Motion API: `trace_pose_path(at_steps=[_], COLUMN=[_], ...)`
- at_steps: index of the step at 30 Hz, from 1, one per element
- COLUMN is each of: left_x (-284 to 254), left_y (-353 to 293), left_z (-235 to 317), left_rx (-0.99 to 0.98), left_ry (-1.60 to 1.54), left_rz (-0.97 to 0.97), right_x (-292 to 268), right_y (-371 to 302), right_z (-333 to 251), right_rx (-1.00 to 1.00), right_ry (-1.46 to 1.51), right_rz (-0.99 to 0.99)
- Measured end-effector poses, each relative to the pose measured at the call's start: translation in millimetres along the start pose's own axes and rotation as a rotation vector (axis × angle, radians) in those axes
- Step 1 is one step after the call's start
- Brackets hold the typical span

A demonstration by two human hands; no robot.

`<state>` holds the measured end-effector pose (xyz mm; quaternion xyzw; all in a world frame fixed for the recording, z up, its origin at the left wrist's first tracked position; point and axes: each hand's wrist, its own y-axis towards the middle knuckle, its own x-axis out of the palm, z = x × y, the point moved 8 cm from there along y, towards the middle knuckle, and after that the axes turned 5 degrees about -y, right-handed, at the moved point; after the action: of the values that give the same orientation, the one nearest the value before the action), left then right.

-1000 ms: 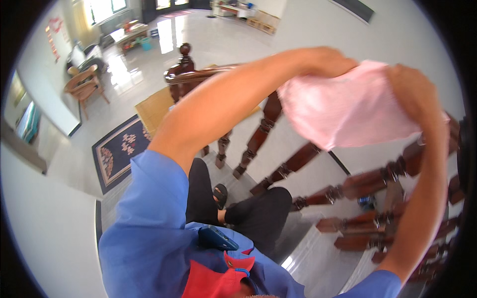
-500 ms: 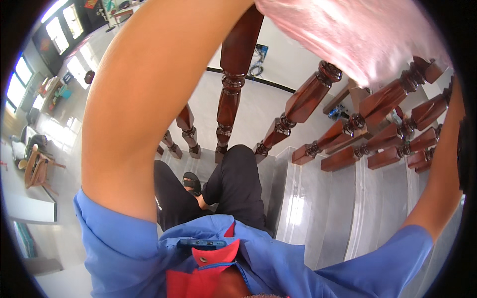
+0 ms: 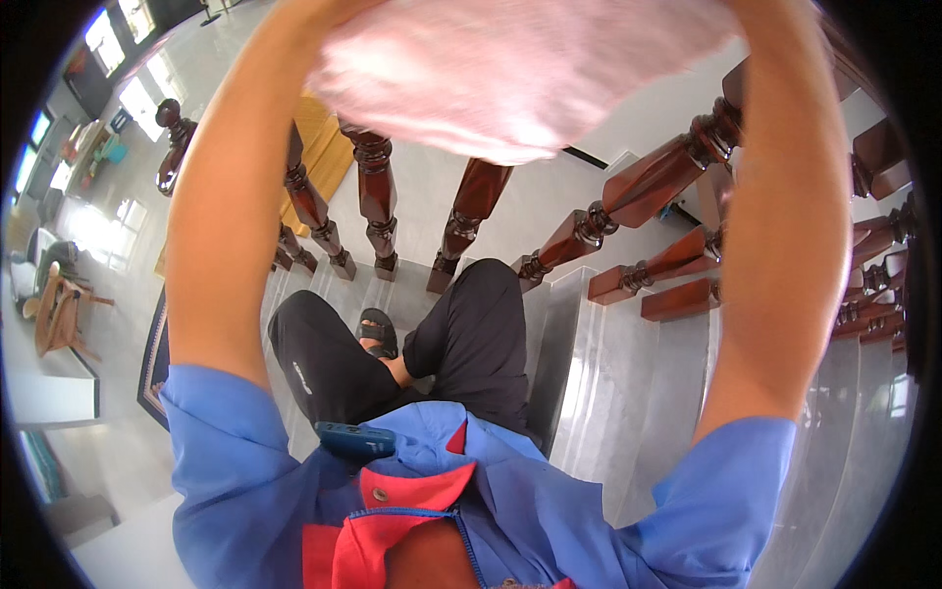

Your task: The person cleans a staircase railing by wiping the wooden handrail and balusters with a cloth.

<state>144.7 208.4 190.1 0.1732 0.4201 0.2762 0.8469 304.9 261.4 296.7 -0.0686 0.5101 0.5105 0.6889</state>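
Note:
A pink cloth (image 3: 520,79) spreads across the top of the view between my raised forearms, slightly blurred, over the upper parts of several glossy dark-red wooden balusters (image 3: 478,191). My left forearm (image 3: 221,206) rises along the cloth's left end, and my right forearm (image 3: 785,216) runs up past its right end. Both hands lie beyond the upper edge, so their fingers and their grip on the cloth are hidden. The handrail is mostly out of sight behind the cloth.
Grey polished stair steps (image 3: 628,393) descend or climb on the right, lined by more balusters. My bent legs in black trousers (image 3: 471,334) and a sandalled foot (image 3: 377,334) are below. A wooden chair (image 3: 64,314) stands far left; a blue phone (image 3: 353,442) sits in my shirt pocket.
The pink cloth has shifted from the upper right to the top middle. My right forearm has come inward from the right rim, and the view has turned a little.

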Motion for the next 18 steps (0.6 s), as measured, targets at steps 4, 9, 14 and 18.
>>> trace_pose_path(at_steps=[4,9,14,18], left_x=[-17,-52,-49,-60], left_y=[-31,-69,-102,-105], left_z=[-76,-234,-233,-273], left_rx=[-0.102,-0.467,-0.739,-0.775], left_ry=[-0.224,-0.490,-0.537,-0.505], left_rz=[0.044,0.125,0.266,0.298], right_x=[15,34,43,53], right_y=[10,26,35,33], right_z=[-57,-112,-168,-171], right_rx=[-0.156,-0.189,-0.256,-0.267], right_ry=[0.112,0.211,0.306,0.324], right_rz=[0.042,0.084,0.107,0.115])
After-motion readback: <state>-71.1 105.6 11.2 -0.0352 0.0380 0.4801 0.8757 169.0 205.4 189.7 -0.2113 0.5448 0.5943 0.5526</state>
